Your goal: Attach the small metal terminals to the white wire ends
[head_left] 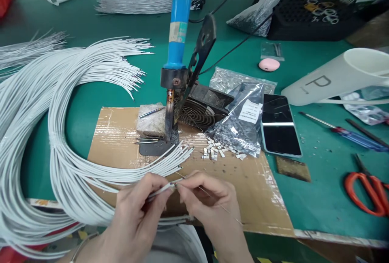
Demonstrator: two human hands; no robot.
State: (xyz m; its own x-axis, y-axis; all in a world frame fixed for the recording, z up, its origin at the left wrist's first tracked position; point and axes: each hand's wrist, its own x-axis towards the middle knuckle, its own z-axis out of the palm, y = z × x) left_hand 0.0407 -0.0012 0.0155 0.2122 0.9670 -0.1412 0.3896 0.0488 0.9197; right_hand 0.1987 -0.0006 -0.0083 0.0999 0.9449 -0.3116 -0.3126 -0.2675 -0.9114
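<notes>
My left hand [138, 210] pinches the end of a white wire [161, 190] low in the middle of the view. My right hand [206, 204] meets it at the wire's tip, fingers pinched on a thin metal strand [219, 203] that trails off to the right. Both hands hover over a cardboard sheet [249, 198]. Just beyond them lie the ends of a large looped bundle of white wires [45, 133]. A blue-handled soldering iron [179, 32] stands upright in a stand behind, tip down onto a dark plate [154, 147].
Small metal terminals [214, 152] spill from a plastic bag [243, 123] beside a small fan [196, 113]. To the right lie a phone [279, 127], a screwdriver [346, 133], red scissors [367, 194] and a white plastic jug [334, 78]. More wire bundles [136, 3] lie at the back.
</notes>
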